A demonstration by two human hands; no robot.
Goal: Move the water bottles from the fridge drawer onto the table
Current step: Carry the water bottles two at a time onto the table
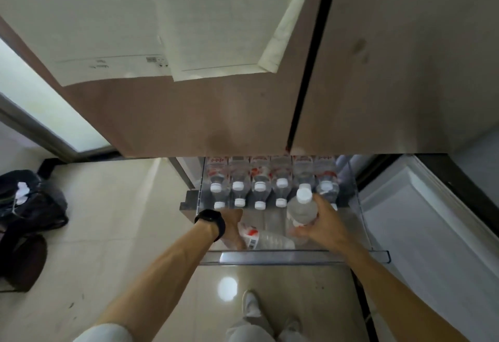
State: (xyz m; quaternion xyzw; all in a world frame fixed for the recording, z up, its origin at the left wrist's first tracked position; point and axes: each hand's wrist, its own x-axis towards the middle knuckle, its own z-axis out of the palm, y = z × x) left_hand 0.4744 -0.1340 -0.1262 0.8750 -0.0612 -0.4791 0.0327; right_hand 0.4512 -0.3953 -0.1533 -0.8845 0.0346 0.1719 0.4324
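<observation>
The clear fridge drawer [291,257] is pulled out below the closed fridge doors. Several white-capped water bottles [260,179] with red labels lie in rows at its back. My right hand [322,224] grips one bottle [302,208] by its body, cap pointing away from me, lifted above the drawer's right side. My left hand [233,227], with a black watch on the wrist, reaches into the drawer's left front and holds a bottle [266,237] that lies on its side; its fingers are partly hidden.
The closed fridge doors [189,98] hang just above the drawer. An open lower door or compartment [421,214] stands to the right. Dark bags [27,212] sit on the tiled floor at left. My shoe [251,304] is below the drawer front.
</observation>
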